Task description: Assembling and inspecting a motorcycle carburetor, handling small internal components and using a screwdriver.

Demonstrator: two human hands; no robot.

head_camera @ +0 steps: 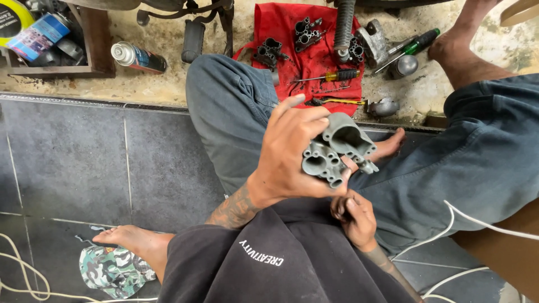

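The left hand (pixel 292 154) grips a grey cast-metal carburettor body with several round bores (pixel 337 148), fingers wrapped around its side and holding it up above the lap, over the dark tiled floor (pixel 73 157). The right hand (pixel 353 216) sits just below the part, fingers curled narrow against its underside; whether it pinches something small there cannot be told. The step in hand looks like an inspection or hand-fitting of this body, and it seems early to midway, since other pieces lie apart on the red cloth (pixel 281 28) ahead. The next move likely calls for a steady left grip while the right hand works at the lower ports with fine finger control.

On the cloth lie dark metal castings (pixel 268 51) and a yellow-handled screwdriver (pixel 334 75); a green-handled screwdriver (pixel 418 42) rests just beside the cloth. A spray can with a blue and red label (pixel 137 57) lies on its side on the concrete, well apart to the left. In the top left corner, a wooden box (pixel 95 50) holds a cylindrical blue-labelled can (pixel 38 35) beside a round yellow-rimmed lid (pixel 12 18).
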